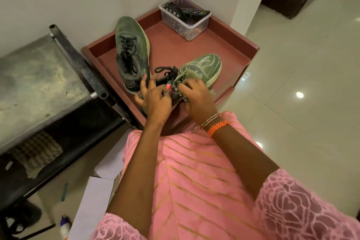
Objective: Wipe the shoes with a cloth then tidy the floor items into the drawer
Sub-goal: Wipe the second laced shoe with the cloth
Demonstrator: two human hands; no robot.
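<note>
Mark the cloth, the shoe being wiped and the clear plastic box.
cloth (184,79), head view, on its frayed upper fold.
shoe being wiped (209,64), head view, on the toe's green upper.
clear plastic box (191,30), head view, on its near wall.

- A reddish-brown surface (224,48) with a raised rim stands in the corner against the wall.
- A dark green shoe (131,48) lies on its left side, toe toward the wall.
- A second green shoe (206,66) rests at its near edge, toe pointing right.
- A clear plastic box (186,20) sits at the far corner, holding a remote control (195,12).
</note>
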